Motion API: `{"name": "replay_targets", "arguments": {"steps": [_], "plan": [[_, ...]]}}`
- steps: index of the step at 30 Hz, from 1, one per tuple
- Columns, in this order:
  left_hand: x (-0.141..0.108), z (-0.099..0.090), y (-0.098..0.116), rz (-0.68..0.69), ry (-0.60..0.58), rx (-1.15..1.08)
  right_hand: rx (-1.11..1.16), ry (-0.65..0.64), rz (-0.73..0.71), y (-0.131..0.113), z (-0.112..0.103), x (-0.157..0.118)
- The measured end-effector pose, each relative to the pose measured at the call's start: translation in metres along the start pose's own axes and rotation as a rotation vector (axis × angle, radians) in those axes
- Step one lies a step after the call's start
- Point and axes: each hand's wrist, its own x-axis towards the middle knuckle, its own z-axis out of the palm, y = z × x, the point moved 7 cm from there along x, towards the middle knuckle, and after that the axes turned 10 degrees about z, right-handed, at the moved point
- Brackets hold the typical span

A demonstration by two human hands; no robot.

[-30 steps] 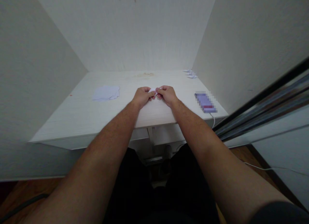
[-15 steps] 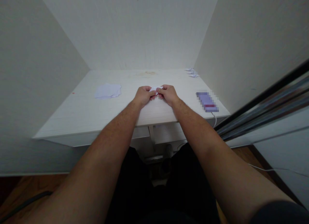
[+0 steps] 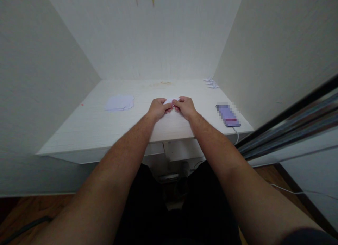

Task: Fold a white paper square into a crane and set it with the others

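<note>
A small piece of white paper (image 3: 171,100) is held between my two hands above the middle of the desk. My left hand (image 3: 158,109) pinches its left side, and my right hand (image 3: 185,107) grips its right side. The thumbs nearly meet at the paper's near edge. Part of the paper is hidden by the fingers. Left of my hands, a stack of white paper sheets (image 3: 120,102) lies flat on the white desk (image 3: 87,127).
Several folded white paper pieces (image 3: 211,83) sit at the desk's back right corner. A phone with a blurred screen (image 3: 228,115) lies near the right edge, a white cable (image 3: 237,134) running off it. Walls enclose the desk at left, back and right.
The view has tilted slightly, so the desk and hands appear a little lower. Both hands keep hold of the paper, with the thumbs shifted slightly.
</note>
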Motion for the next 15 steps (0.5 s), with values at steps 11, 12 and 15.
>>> {"name": "replay_targets", "arguments": {"steps": [11,12,15], "plan": [[-0.0014,0.0030,0.0011,-0.031,-0.014,-0.035,-0.008,-0.016,-0.002,0.0001,0.0007,0.0020],[-0.0016,0.0032,0.0011,-0.039,-0.015,-0.037,-0.016,-0.004,-0.003,-0.0001,0.0000,0.0019],[-0.0022,0.0032,0.0032,-0.050,-0.010,-0.032,-0.041,0.008,-0.005,0.0000,-0.0005,0.0022]]}}
